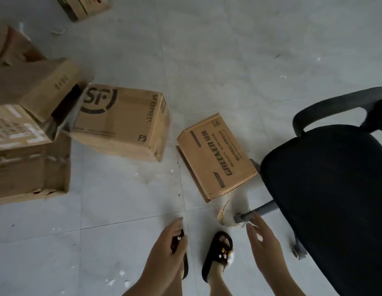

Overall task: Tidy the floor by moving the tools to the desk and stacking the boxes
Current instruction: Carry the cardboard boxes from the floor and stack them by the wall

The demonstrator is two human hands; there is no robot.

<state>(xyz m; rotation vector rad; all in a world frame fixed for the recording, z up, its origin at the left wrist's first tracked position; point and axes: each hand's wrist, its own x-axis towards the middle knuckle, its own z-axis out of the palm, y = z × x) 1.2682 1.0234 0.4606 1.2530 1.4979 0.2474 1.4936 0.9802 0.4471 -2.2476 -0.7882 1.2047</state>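
Fingers on both the left hand (167,248) and right hand (263,242) hang loose at bottom center, holding nothing. Just above them on the floor (228,50) sits the GREENER box (215,157), beside the black chair (326,189); the SF box (124,122) is center-left against the stacked boxes (30,146).

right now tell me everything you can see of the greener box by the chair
The GREENER box is a small brown corrugated cardboard carton, shut, with "GREENER" and smaller lines printed in dark ink along its top face. It rests on the grey tiled floor, turned at an angle, with what looks like a loose flap or sheet showing under its left edge. Its right corner sits close to the black office chair; contact is unclear. Neither hand touches it.
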